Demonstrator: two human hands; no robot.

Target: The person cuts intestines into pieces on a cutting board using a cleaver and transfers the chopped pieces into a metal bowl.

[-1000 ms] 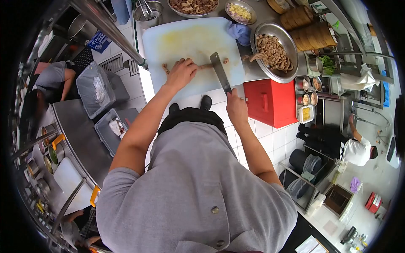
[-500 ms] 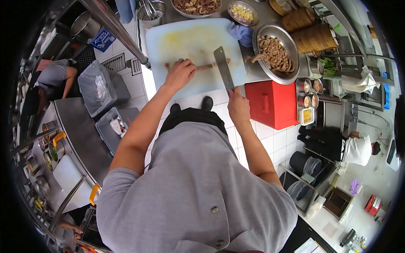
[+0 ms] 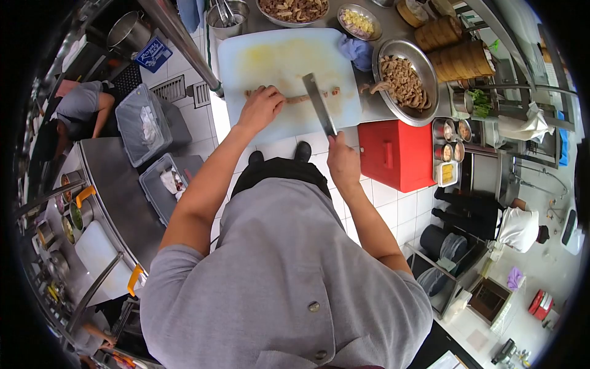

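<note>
A narrow brown strip of meat (image 3: 297, 99) lies across the white cutting board (image 3: 276, 56). My left hand (image 3: 262, 109) is closed over its left part, fingers curled and pressed down. My right hand (image 3: 343, 161) grips the handle of a cleaver (image 3: 320, 106), whose blade points away from me at the strip's right end. Whether the edge touches the meat I cannot tell. Small cut bits of meat (image 3: 335, 91) lie on the board to the right of the blade.
Right of the board stands a steel bowl (image 3: 429, 79) of meat strips, with a blue cloth (image 3: 356, 50) beside it. Bowls of meat (image 3: 291, 23) and chopped yellow pieces (image 3: 369, 35) sit at the back. A red box (image 3: 396, 173) is below the counter at right. Other people are at both sides.
The cleaver and my right hand have shifted left along the strip. More cut meat shows right of the blade. My left hand stays on the strip.
</note>
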